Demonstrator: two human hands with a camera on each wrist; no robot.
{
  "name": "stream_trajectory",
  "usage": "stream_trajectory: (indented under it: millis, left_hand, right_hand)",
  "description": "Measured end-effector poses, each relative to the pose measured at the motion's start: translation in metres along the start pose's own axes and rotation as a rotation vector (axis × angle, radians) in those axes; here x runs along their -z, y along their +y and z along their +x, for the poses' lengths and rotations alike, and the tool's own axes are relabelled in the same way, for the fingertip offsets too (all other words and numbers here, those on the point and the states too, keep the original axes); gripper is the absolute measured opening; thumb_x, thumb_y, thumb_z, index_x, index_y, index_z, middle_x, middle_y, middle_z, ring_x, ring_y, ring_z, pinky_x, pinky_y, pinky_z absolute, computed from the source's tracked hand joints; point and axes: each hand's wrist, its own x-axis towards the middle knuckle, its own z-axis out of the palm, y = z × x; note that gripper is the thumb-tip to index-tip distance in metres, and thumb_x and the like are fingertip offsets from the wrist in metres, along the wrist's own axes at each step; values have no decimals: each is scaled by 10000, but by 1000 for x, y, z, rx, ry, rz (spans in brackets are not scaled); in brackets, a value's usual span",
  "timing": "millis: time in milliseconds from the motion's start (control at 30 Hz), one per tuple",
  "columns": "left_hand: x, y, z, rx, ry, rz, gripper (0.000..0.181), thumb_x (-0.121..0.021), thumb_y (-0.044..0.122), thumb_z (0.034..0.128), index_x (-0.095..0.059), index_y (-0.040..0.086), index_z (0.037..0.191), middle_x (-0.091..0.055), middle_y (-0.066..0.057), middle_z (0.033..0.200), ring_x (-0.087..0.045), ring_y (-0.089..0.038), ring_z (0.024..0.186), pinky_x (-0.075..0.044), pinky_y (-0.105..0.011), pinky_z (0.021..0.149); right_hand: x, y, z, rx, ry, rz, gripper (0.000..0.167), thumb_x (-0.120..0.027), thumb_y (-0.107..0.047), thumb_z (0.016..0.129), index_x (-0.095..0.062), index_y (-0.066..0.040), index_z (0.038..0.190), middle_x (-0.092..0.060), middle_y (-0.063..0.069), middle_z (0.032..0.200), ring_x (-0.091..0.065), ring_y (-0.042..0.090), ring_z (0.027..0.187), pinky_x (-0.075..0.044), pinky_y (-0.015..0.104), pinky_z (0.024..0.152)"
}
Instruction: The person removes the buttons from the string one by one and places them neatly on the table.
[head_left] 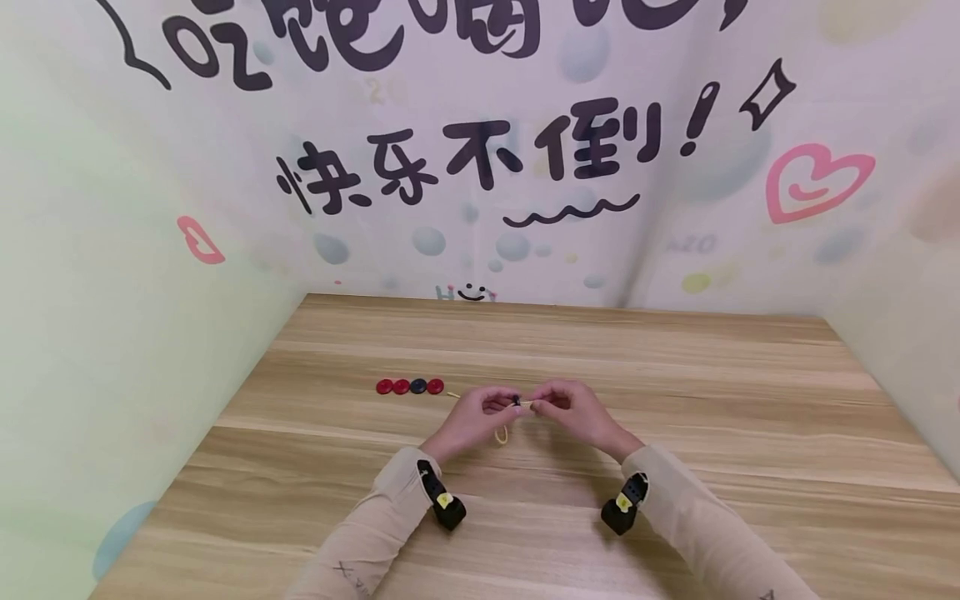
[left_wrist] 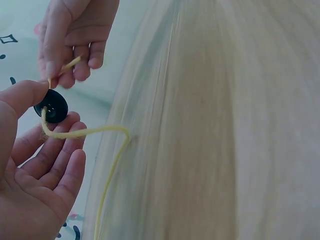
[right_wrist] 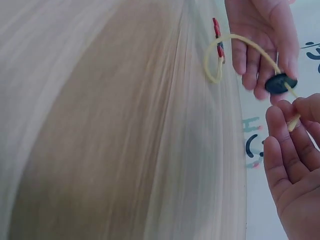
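A round black button (left_wrist: 56, 106) is pinched between the thumb and fingers of my left hand (head_left: 482, 417). Yellow cord (left_wrist: 107, 129) passes through a hole in it and hangs down in a loop on the left-hand side. My right hand (head_left: 573, 410) pinches the cord close to its short end (right_wrist: 294, 123), just right of the button. In the right wrist view the black button (right_wrist: 280, 83) sits on the cord between both hands. Left of my left hand, red buttons (head_left: 385, 387) and one dark button (head_left: 418, 386) lie in a row.
All of this is over a wood-grain table (head_left: 750, 400). A printed cloth wall (head_left: 465, 242) rises behind its far edge, and pale walls stand at both sides. Each wrist wears a black camera (head_left: 447, 510) on a strap.
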Motion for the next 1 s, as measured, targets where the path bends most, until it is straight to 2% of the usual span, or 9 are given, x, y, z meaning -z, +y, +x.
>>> stream_trajectory:
  millis: [233,400,600,800,1000]
  left_hand:
    - [16,-2,-1,15,3,81,391,-594,265,851,-565,-7,1130,-613,-46,971,-571,-148,883,-462,-258,778]
    - [29,-4,-1,4,24,138,378,-607,261,842,-579,-5,1110,-612,-42,952,-570,-154,879,-463,-265,776]
    - [42,-9,-4,-2,51,141,359,-618,226,835,-586,-17,1097,-618,-60,950,-575,-169,875,-469,-280,770]
    - [55,-12,-8,16,81,165,327,-627,190,828,-596,-11,1084,-617,-58,946,-574,-169,871,-470,-283,771]
    - [64,-15,-12,25,98,186,319,-632,191,824,-600,-19,1062,-616,-65,943,-577,-179,865,-473,-292,769]
  right_hand:
    - [9,3,-8,-65,14,-38,153,-591,-116,850,-632,10,927,-626,80,847,-578,166,758,-478,234,647]
    - [19,8,-15,-68,32,-59,167,-593,-110,848,-628,28,934,-623,84,830,-570,155,740,-472,232,634]
    - [31,18,-24,-72,44,-92,177,-598,-110,845,-622,41,935,-624,73,855,-560,118,764,-467,224,671]
    - [43,24,-34,-90,65,-119,163,-603,-107,841,-631,25,933,-634,114,882,-556,94,751,-459,217,642]
    - [52,29,-40,-100,91,-148,168,-600,-109,843,-631,26,938,-637,97,868,-556,93,736,-454,213,620]
